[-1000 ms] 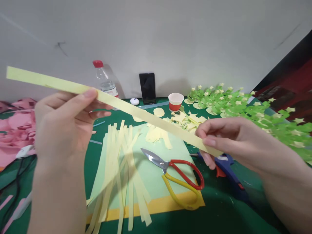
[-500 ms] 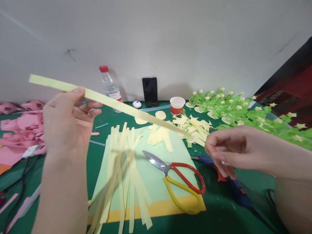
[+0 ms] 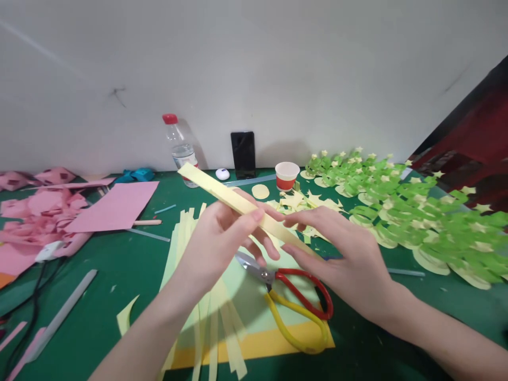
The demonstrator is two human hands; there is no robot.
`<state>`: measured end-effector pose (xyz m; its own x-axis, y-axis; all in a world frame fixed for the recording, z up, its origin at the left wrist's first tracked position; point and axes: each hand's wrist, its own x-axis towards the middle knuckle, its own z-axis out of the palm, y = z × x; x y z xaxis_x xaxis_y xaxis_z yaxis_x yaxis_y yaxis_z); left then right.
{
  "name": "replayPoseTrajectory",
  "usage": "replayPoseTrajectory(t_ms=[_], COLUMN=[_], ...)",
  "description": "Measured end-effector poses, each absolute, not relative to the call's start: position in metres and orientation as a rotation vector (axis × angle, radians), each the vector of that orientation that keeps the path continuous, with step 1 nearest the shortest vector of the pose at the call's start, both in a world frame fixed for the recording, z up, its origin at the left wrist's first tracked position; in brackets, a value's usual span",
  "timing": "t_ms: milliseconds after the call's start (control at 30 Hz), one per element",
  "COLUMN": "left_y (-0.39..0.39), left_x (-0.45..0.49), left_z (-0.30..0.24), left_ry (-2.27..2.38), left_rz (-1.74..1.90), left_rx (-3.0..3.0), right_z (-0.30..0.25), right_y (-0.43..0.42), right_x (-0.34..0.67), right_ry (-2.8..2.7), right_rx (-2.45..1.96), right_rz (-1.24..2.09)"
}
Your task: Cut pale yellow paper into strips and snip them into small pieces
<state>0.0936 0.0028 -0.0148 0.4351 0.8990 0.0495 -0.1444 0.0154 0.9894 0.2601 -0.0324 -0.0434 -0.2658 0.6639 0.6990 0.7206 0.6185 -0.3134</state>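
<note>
My left hand (image 3: 222, 238) pinches a long pale yellow paper strip (image 3: 206, 185) near its middle, thumb on top. The strip slants from upper left down to the right. My right hand (image 3: 341, 254) meets the strip's lower end, its fingers stretched along and under the paper, touching it. Both hands hover over the green table, just above the scissors (image 3: 296, 299) with red and yellow handles.
Several loose yellow strips (image 3: 214, 323) lie on a light green sheet (image 3: 246, 301) over an orange one. Green paper trees with yellow stars (image 3: 416, 211) fill the right. Pink paper (image 3: 111, 209) lies left. A water bottle (image 3: 179, 148), a phone (image 3: 243, 153) and a paper cup (image 3: 286, 175) stand by the wall.
Both hands came together toward the middle of the table. The left hand slid along the strip toward its centre, and the right hand returned to the strip's lower end after letting go.
</note>
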Motion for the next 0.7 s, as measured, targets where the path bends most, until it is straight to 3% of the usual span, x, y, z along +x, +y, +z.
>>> replayPoseTrajectory(t_ms=[200,433,700], left_y=[-0.001,-0.003,0.002], left_x=[0.099,0.099,0.1], left_z=[-0.017,-0.02,-0.025], left_ry=[0.821,0.843,0.772], left_rz=[1.031,0.925,0.848], left_rx=[1.334,1.364,1.387], right_z=[-0.039,-0.028,-0.021], right_y=[-0.034,-0.035,-0.031], right_x=[0.26,0.258,0.265], right_ry=[-2.016,-1.942,-1.434], right_rx=[-1.035,-1.206,-1.115], right_rz=[-0.072,0.617,1.517])
